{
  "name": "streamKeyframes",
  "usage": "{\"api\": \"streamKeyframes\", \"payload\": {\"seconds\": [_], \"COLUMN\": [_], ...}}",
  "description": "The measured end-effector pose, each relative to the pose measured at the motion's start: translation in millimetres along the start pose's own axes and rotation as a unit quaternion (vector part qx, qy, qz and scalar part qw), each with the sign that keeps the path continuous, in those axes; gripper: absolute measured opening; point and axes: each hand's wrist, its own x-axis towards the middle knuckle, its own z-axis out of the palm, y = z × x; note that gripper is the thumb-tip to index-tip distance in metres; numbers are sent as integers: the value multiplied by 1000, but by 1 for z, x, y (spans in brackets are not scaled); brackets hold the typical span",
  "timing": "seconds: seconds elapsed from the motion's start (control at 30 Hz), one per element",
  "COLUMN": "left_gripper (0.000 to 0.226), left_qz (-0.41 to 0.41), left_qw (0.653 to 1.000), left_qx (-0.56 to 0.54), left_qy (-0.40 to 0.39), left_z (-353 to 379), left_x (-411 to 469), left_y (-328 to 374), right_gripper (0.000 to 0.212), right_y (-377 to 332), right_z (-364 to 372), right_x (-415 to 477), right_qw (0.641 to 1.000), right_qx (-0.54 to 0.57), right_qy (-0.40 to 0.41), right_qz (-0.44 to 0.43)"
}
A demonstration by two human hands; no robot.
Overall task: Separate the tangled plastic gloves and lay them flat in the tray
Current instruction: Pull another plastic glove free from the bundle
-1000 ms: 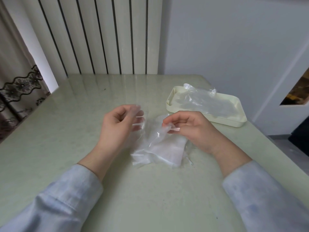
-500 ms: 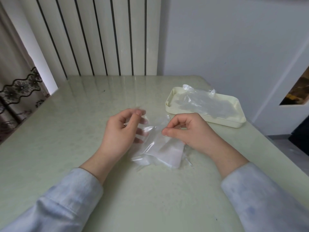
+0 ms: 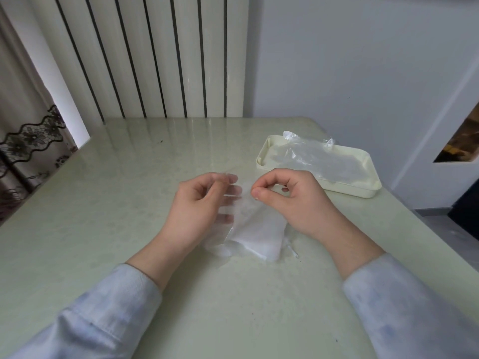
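At the far left a patterned curtain [image 3: 28,141] is seen, and behind the worktop [image 3: 103,203] a white ribbed radiator [image 3: 155,55] is set against the wall. Near the middle of the pale green worktop the left hand [image 3: 204,203] is held with fingers curled, thumb and fingertips pinched on clear film that drapes over its fingers. Just to its right the tangled bundle [image 3: 256,234] of plastic gloves is resting on the worktop, with its upper edge lifted between the two hands. The right hand [image 3: 287,200] is closed in a pinch, thumb against forefinger, on the same film. Further right, near the worktop's edge, a cream tray [image 3: 363,194] is placed, and laid gloves [image 3: 318,159] are spread roughly flat inside it, with crumpled tips raised over the back rim.

The task is judged partly done: some plastic is in the tray, while the bundle is not yet pulled apart. How many gloves it holds cannot be told. The only hindrance judged likely is the film's cling to itself and to the fingers.
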Motion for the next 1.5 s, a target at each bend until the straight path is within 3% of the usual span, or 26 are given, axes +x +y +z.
{"api": "streamKeyframes", "payload": {"seconds": [0.27, 0.37, 0.47, 0.6, 0.7, 0.77, 0.9, 1.0, 1.17, 1.27, 1.4, 1.5], "left_gripper": [46, 15, 18, 20, 19, 23, 35, 57, 49, 48, 45, 45], "left_qz": [80, 95, 78, 82, 77, 63, 37, 30, 19, 20, 27, 38], "left_qw": [988, 988, 994, 995, 994, 991, 986, 992, 998, 997, 998, 998], "left_qx": [82, 101, 65, 4, -47, -84, -123, -101, -68, -81, -63, -37], "left_qy": [-103, -68, -38, -51, -66, -89, -104, -75, 1, 3, -8, -18], "left_z": [-4, -1, 0, -2, -5, -9, -14, -13, -10, -6, -7, -9], "left_x": [-1, -1, -1, -4, -3, -1, 1, 4, 6, 2, -1, -1], "left_y": [-8, -10, -7, 3, 7, 11, 21, 22, 22, 27, 29, 27], "right_gripper": [8, 13, 13, 69, 91, 79, 14, 22, 49, 57, 32, 20], "right_y": [-1, 4, 4, 4, 3, 1, -8, -9, -14, -14, -17, -18], "right_z": [15, 17, 17, 13, 11, 6, 3, 3, 4, 2, 8, 8], "right_x": [2, 4, 3, 2, 3, 3, 2, 2, 3, 1, 2, 2], "right_qw": [999, 998, 996, 996, 980, 961, 934, 921, 922, 930, 930, 934], "right_qx": [14, 32, 17, 56, 189, 259, 349, 385, 373, 339, 316, 317], "right_qy": [36, 58, 81, 73, -20, -69, -58, -27, -21, -40, -28, -7], "right_qz": [1, 2, -22, 16, 61, 69, 42, 47, 98, 140, 184, 163]}}
